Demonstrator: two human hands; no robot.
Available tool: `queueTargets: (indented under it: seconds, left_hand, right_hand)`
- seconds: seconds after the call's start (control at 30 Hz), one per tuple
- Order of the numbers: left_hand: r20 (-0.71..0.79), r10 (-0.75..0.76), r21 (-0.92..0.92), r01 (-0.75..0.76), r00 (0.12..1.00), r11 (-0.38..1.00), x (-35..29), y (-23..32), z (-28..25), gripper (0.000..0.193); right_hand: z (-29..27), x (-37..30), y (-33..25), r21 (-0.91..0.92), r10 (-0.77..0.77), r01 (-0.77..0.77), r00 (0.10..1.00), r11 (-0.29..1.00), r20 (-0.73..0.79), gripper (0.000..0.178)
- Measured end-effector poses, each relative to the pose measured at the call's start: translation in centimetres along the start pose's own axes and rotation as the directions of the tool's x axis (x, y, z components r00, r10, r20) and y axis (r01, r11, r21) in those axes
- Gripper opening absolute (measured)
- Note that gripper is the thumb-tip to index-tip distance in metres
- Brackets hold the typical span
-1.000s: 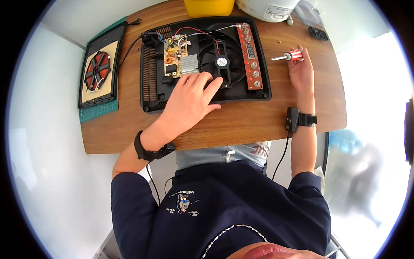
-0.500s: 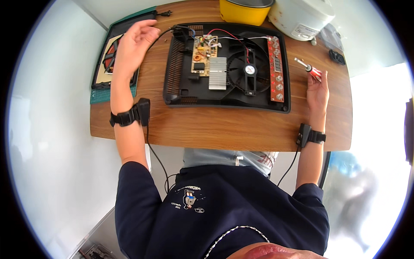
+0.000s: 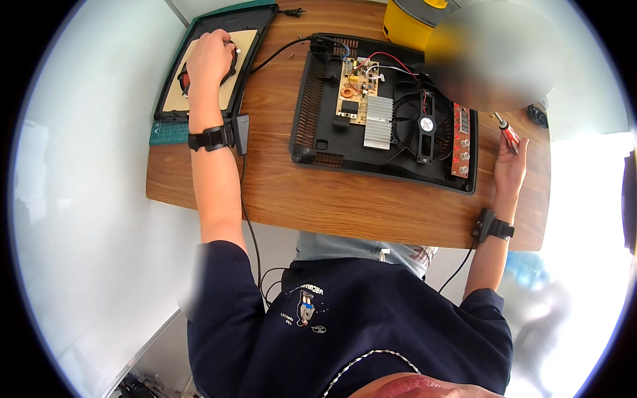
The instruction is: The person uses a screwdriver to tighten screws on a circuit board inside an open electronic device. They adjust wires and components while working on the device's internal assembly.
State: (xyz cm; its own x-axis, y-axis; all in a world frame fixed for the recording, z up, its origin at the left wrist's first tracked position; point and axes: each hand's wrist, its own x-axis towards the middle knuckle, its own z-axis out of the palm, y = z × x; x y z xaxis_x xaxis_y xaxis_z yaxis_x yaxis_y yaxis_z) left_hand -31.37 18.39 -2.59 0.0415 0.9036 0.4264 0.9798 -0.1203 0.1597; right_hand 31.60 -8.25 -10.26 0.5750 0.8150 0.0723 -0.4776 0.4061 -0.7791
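Note:
My left hand [image 3: 210,60] is closed over a round coil [image 3: 229,69] with dark red windings and a black frame. Its fingers curl at the coil's upper edge, and the fingertips are partly hidden. Beneath the coil lies a cream board [image 3: 243,50] in a black panel [image 3: 260,30]. In my right hand [image 3: 509,169] is a screwdriver [image 3: 509,136] with a red and white handle, its metal shaft pointing up and left. Between my hands sits an opened black housing [image 3: 312,132] holding a circuit board [image 3: 352,83], a finned heat sink [image 3: 378,123], a fan [image 3: 425,126] and a red button board [image 3: 460,142].
A green cutting mat [image 3: 169,133] shows under the black panel. A black cable [image 3: 282,50] runs from the housing toward the panel, and a plug [image 3: 292,12] lies behind it. A yellow container [image 3: 405,23] stands at the back; a blurred patch hides the area right of it.
My left hand has gone from raised with loose fingers to down on the coil. The screwdriver stays in my right hand. The whole view has shifted and tilted slightly.

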Motion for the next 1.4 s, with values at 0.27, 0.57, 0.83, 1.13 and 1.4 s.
queueTargets:
  seconds: [0.27,0.57,0.83,1.13,1.4]
  left_hand:
    - [0.379,-0.102,-0.023,0.120,0.920,0.993,0.4,-1.0,-1.2,0.029]
    - [0.090,0.060,0.064,-0.066,0.994,0.996,0.0,-0.7,3.4,0.032]
    - [0.149,-0.017,0.072,0.006,0.989,0.997,-0.3,0.4,2.4,0.032]
    - [0.208,-0.079,0.168,0.044,0.975,0.985,-0.3,-0.1,2.8,0.039]
    - [0.133,-0.069,0.186,0.043,0.989,0.982,-0.3,0.3,2.2,0.033]
  right_hand:
    - [-0.1,0.1,0.2,-0.071,-0.017,0.016,1.000,0.997,-0.008,0.037]
    - [-0.8,0.1,0.0,0.003,0.045,-0.045,0.999,0.999,0.013,0.034]
    - [0.9,-0.6,-0.1,-0.094,0.049,-0.050,0.999,0.994,-0.011,0.031]
    - [0.3,-0.2,0.3,-0.089,-0.098,0.091,0.992,0.992,-0.084,0.025]
    - [-0.3,-0.1,0.6,-0.140,-0.153,0.134,0.979,0.981,-0.133,0.025]
